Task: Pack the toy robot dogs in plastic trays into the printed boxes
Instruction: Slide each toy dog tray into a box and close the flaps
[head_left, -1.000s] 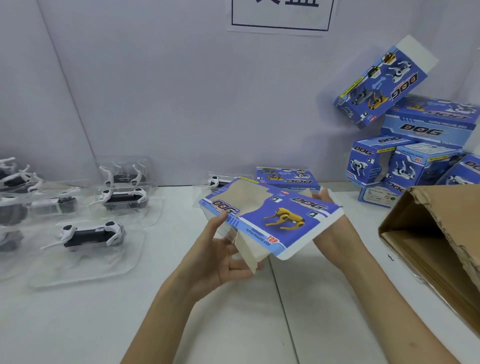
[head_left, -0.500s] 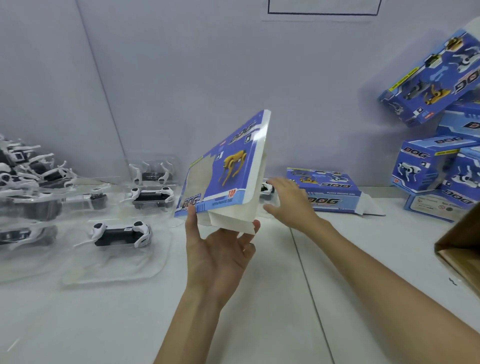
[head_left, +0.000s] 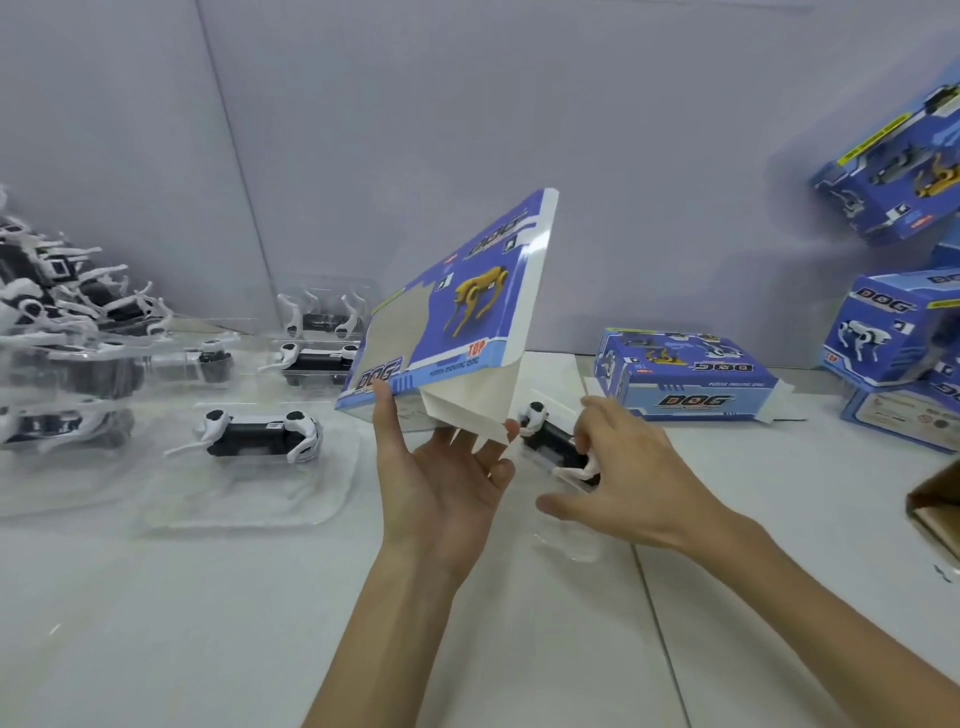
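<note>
White counter (head_left: 260, 623) runs back to a grey wall (head_left: 363, 104), its near half open for the arms; trayed dogs (head_left: 260, 431) crowd the left and stacked boxes (head_left: 883, 332) the right. The left grip (head_left: 441, 488) pinches the printed box (head_left: 457, 312), tilted above the counter. Just beside it, the right grip (head_left: 623, 478) closes round a toy robot dog (head_left: 545, 434) in its tray.

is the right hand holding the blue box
No, the left hand holds the box up, while the right hand grips a dog in its tray.
</note>
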